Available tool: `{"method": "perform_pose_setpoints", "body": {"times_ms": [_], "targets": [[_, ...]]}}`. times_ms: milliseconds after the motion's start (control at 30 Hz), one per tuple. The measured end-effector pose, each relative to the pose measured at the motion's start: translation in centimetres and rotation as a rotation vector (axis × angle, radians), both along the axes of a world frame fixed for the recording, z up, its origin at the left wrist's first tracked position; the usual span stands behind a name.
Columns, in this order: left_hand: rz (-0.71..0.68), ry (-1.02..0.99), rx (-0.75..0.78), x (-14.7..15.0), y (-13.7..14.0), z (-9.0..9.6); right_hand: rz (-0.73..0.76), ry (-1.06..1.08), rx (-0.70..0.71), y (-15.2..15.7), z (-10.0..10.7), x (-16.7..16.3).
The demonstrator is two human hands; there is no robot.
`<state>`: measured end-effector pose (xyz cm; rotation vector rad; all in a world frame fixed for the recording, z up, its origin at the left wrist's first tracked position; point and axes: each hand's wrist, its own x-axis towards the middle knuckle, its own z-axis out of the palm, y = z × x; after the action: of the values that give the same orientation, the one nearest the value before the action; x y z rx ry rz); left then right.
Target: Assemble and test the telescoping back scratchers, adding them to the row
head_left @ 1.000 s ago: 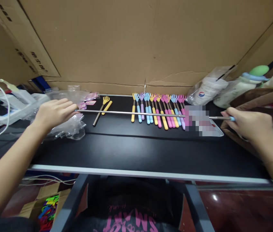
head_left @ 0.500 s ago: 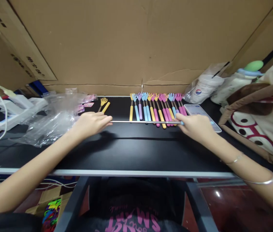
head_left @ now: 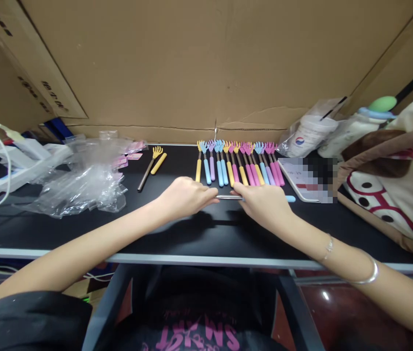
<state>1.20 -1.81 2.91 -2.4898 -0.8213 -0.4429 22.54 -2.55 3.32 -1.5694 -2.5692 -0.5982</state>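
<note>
Between my two hands a telescopic back scratcher lies level above the black table, its bare metal shaft (head_left: 228,197) showing in the gap. My left hand (head_left: 187,197) is closed around its left end, which is hidden in the fingers. My right hand (head_left: 266,202) grips the other end, and a light blue handle tip sticks out past the palm. Just behind my hands, a row of back scratchers (head_left: 198,170) in yellow, blue, purple and pink lies with claws pointing away. Left of the row is a yellow-clawed back scratcher (head_left: 146,174) with a bare dark shaft, beside a loose yellow handle (head_left: 158,164).
Clear plastic bags (head_left: 82,185) and pink cards (head_left: 133,157) lie on the left, near a white power strip (head_left: 19,168). To the right are a phone (head_left: 297,178), a lidded cup (head_left: 310,134), a bottle (head_left: 363,129) and a cloth bag (head_left: 411,195). Cardboard (head_left: 191,63) walls the back.
My hands have come closer together and slightly nearer me, and the exposed shaft between them is much shorter. My left hand has moved right, uncovering the dark shaft of the yellow-clawed back scratcher.
</note>
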Motion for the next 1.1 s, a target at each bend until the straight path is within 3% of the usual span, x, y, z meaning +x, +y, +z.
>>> {"method": "perform_pose_setpoints", "body": {"times_ms": [133, 467, 600, 800, 967, 1100], "targets": [[0.000, 0.009, 0.123, -1.6, 0.8, 0.5, -0.050, -0.042, 0.044, 0.6, 0.4, 1.6], [0.205, 0.215, 0.346, -13.5, 1.5, 1.7, -0.449, -0.209, 0.160, 3.5, 1.6, 14.3], [0.257, 0.253, 0.383, -16.8, 1.4, 1.8, -0.515, -0.247, 0.206, 3.8, 1.9, 17.7], [0.444, 0.229, 0.293, -19.8, 1.6, 1.5, -0.591, -0.308, 0.177, 4.4, 1.8, 20.8], [0.497, 0.159, 0.152, -20.4, 1.8, 0.7, -0.573, -0.299, 0.222, 5.2, 1.4, 20.8], [0.512, 0.181, 0.147, -20.3, 1.5, 0.5, -0.549, -0.277, 0.215, 5.5, 1.0, 21.4]]}}
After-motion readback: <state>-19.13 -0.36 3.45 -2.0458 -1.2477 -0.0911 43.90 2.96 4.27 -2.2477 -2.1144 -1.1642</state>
